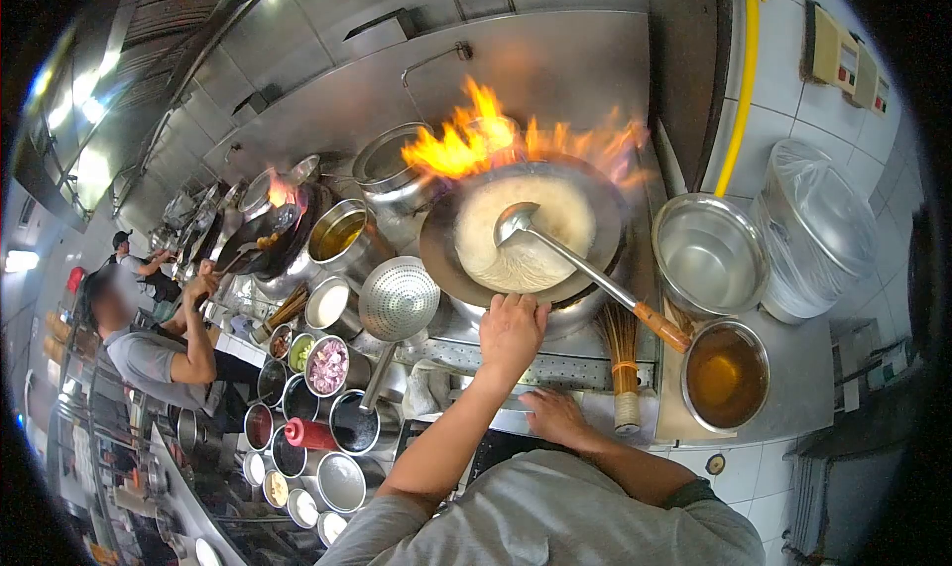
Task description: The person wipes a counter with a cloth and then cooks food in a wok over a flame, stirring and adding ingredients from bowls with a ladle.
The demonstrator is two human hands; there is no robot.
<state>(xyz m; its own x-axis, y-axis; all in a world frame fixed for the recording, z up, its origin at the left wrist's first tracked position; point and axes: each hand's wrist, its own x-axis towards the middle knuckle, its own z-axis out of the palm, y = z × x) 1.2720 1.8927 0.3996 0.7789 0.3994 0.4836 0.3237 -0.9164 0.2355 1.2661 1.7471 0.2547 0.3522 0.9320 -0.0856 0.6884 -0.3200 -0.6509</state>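
Note:
My left hand (513, 333) is closed at the near rim of a dark wok (446, 254), its fingers curled at the edge. Pale, foamy liquid (486, 224) fills the wok's middle. A steel ladle (585, 261) with a wooden handle lies across the wok, its bowl in the liquid and its handle over the right rim; neither hand touches it. Flames (476, 140) rise behind the wok. Lower down, my right hand (555, 415) lies at the stove's front edge with fingers apart, near a folded cloth (426, 388).
A perforated strainer (400, 298) rests left of the wok, near several ingredient pots. To the right are a bamboo brush (622, 368), a bowl of clear liquid (709, 259) and a bowl of brown liquid (727, 376). A co-worker (159, 338) stands at another flaming wok.

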